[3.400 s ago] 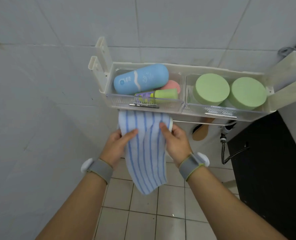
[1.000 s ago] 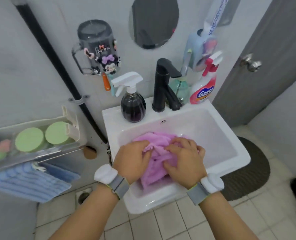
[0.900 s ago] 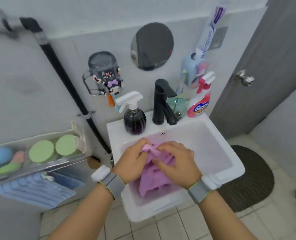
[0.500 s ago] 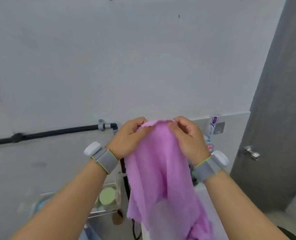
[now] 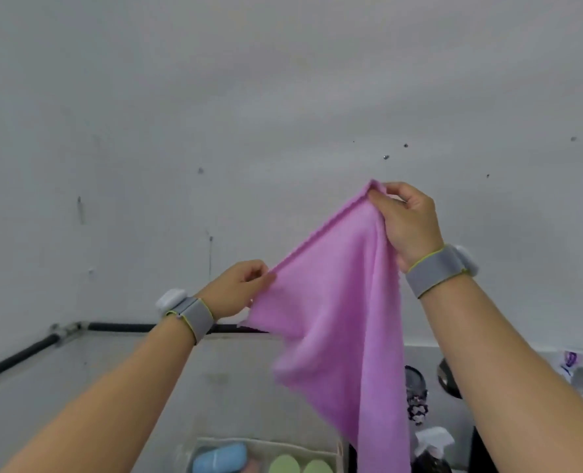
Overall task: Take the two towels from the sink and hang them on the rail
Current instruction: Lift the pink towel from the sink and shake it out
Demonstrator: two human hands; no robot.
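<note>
Head view shows both hands lifted in front of a pale grey wall, holding a pink towel in the air. The right hand is the higher one; its fingers are pressed together in a pinch on the top corner of the towel. The left hand is lower and to the left, and its fingers pinch the same upper edge, so this edge runs tight and slanted from one pinch to the other. Below the fingers the cloth hangs down in loose folds, between the two forearms. Each wrist carries a grey band with a white device. Under the left hand a black pipe runs along the wall. Far below the fingers, at the bottom edge, a shelf tray holds a blue container and two green round lids.
</note>
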